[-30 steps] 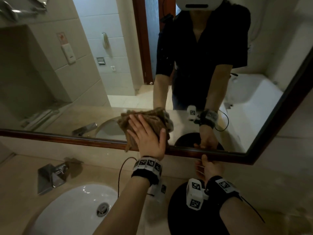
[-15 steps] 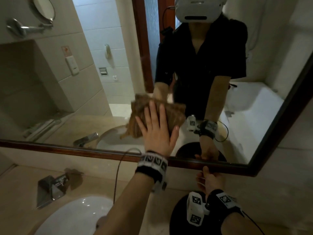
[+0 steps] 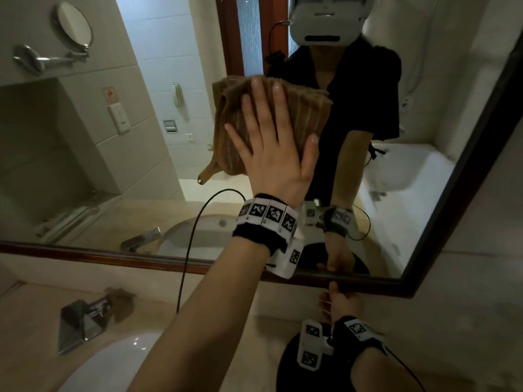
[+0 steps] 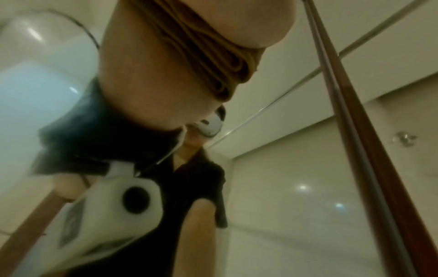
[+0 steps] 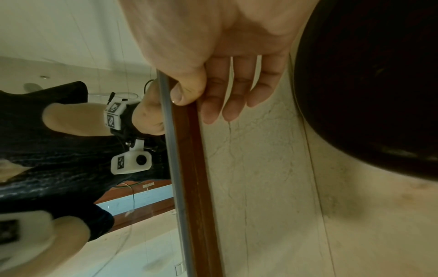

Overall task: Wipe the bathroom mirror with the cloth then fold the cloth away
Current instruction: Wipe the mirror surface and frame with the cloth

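A brown striped cloth (image 3: 307, 114) lies flat against the wall mirror (image 3: 113, 165), at about the height of my reflected chest. My left hand (image 3: 271, 142) presses it to the glass with straight, spread fingers. In the left wrist view the cloth (image 4: 213, 56) shows as folded layers between my palm (image 4: 147, 65) and the glass. My right hand (image 3: 339, 301) rests on the lower edge of the dark wooden mirror frame (image 3: 141, 257). There its thumb (image 5: 184, 93) lies on the frame (image 5: 189, 168), the fingers held straight against the wall below.
Below the mirror runs a beige stone counter (image 3: 226, 312) with a white basin (image 3: 107, 366) and a chrome tap (image 3: 82, 321) at the left. A round black object (image 3: 291, 363) sits under my right wrist. The frame's corner (image 3: 407, 287) lies close at the right.
My left hand has slid the cloth upward on the glass, from the bottom frame to mid-mirror, its fingers spreading flat. The right hand has stayed on the frame.
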`<state>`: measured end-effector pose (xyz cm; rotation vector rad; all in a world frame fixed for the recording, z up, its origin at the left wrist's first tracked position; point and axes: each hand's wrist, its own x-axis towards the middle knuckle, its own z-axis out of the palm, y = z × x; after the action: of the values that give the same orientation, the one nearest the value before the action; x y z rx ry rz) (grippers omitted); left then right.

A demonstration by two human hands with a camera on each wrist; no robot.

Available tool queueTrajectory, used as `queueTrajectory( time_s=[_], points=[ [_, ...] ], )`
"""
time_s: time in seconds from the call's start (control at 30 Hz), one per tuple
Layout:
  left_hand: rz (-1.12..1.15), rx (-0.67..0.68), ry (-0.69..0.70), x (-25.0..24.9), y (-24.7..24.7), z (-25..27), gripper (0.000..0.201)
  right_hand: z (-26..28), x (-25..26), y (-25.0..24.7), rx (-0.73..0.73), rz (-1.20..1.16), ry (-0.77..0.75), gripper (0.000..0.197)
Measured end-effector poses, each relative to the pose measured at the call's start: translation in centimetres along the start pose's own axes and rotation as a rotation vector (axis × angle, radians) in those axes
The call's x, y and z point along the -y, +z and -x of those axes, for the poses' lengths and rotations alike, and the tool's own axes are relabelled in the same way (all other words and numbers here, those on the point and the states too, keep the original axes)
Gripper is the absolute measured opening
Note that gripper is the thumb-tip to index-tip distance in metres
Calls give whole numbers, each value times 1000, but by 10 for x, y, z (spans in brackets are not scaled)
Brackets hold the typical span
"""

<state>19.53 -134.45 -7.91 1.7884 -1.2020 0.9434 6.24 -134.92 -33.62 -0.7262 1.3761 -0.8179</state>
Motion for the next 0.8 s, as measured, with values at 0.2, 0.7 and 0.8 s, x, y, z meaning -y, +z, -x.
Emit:
queueTrajectory(
  time_s=[0.2,0.7,0.8],
  points=[
    [-86,199,65,27,38,102,80,-2,2,-1,9,22,27,26],
    [-122,-66,75,-12,-1,-21,74,-2,5,-1,58,44,48,23],
    [-99,185,131,9,31,83,81,-3,3,-4,87,60,61,23]
  ],
)
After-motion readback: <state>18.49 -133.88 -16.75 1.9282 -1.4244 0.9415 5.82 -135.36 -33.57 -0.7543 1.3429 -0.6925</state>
